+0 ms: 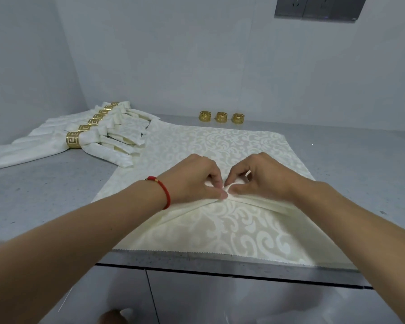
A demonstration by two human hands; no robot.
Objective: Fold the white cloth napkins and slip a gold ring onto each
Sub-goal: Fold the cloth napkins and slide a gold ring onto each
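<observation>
White damask throughout: at the far left of the grey bench (pixel 45 190), a row of folded napkins (pixel 108 134), each banded by a gold ring (pixel 73 140). Centre, one open napkin (pixel 220 141) lying flat, gathered into pleats at its middle. Left hand (pixel 192 177), red cord at the wrist, and right hand (pixel 264 176) both pinch that pleat, fingers curled on the cloth. Behind, near the wall, three loose gold rings (pixel 221 117) stand in line.

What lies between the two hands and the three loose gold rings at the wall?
In the head view, only the flat far part of the spread napkin, then bare grey counter, lies before the gold rings.
</observation>
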